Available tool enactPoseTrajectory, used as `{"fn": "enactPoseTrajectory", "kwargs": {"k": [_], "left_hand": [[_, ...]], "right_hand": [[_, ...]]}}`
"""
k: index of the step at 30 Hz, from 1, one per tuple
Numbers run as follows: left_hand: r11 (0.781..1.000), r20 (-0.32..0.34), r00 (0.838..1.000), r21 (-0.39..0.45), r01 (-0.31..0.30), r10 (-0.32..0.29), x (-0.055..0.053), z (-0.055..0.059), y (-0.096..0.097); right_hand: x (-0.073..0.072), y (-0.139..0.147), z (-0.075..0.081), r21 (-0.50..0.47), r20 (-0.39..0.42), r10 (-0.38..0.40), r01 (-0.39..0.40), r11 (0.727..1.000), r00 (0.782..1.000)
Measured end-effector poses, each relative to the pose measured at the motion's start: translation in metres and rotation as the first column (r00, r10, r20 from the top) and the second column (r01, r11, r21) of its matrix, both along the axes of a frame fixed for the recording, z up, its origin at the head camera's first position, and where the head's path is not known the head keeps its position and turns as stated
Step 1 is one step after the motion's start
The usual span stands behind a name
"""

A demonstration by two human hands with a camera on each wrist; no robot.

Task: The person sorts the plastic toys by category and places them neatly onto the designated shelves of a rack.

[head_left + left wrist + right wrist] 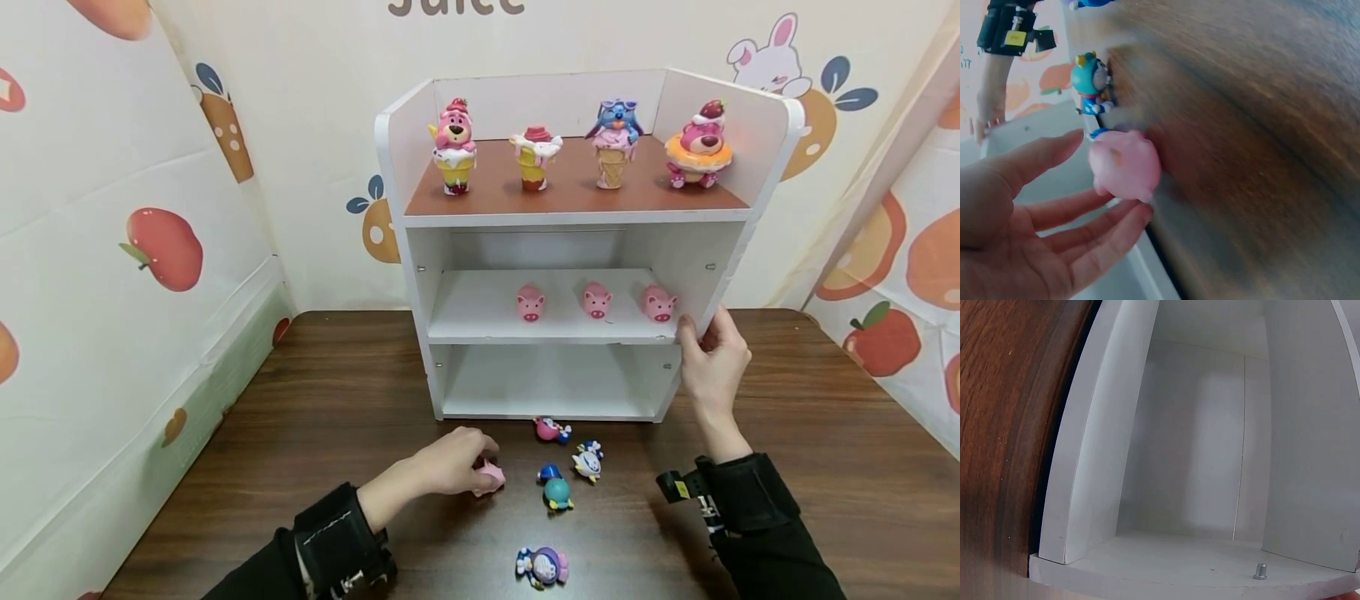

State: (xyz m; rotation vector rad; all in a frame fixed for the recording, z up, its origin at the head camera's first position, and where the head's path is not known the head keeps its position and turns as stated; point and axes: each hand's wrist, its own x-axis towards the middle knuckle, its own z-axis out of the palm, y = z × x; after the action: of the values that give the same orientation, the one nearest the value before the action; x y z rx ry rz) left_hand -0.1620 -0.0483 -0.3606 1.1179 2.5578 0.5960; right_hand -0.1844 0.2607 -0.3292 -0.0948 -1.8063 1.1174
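My left hand [452, 462] is low over the table at a small pink pig figurine [491, 473]. In the left wrist view the pig [1124, 164] sits between the thumb and the loosely spread fingers [1110, 250]; the fingertips are at its underside and the thumb tip is just beside it. With my right hand [712, 360] I grip the right side panel of a white three-level shelf [510, 217], thumb on the front edge. Three pink pigs, left [530, 302], centre [597, 299] and right [659, 303], stand in a row on its middle board.
Ice-cream and bear figurines [455, 148] line the shelf's brown top. Several small figures lie on the wooden table [330, 375] before the shelf, including a teal one [557, 492] and a purple one [543, 567]. A metal shelf pin [1260, 570] sticks out inside the side panel.
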Motion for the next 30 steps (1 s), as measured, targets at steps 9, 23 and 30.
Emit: {"fn": "enactPoseTrajectory", "kwargs": {"k": [9, 23, 30], "left_hand": [[0.999, 0.067, 0.997, -0.015, -0.041, 0.042, -0.001, -0.002, 0.001], [0.993, -0.33, 0.94, -0.101, 0.058, -0.088, 0.02, -0.006, 0.011], [0.98, -0.46, 0.876, -0.189, 0.065, -0.147, 0.036, -0.011, 0.015]], "right_hand": [[0.0, -0.001, 0.0, -0.016, 0.002, 0.0, 0.0, 1.0, 1.0], [0.001, -0.001, 0.0, -0.03, -0.006, 0.019, -0.019, 0.999, 1.0], [0.0, -0.001, 0.0, -0.016, -0.006, 0.001, -0.001, 1.0, 1.0]]}}
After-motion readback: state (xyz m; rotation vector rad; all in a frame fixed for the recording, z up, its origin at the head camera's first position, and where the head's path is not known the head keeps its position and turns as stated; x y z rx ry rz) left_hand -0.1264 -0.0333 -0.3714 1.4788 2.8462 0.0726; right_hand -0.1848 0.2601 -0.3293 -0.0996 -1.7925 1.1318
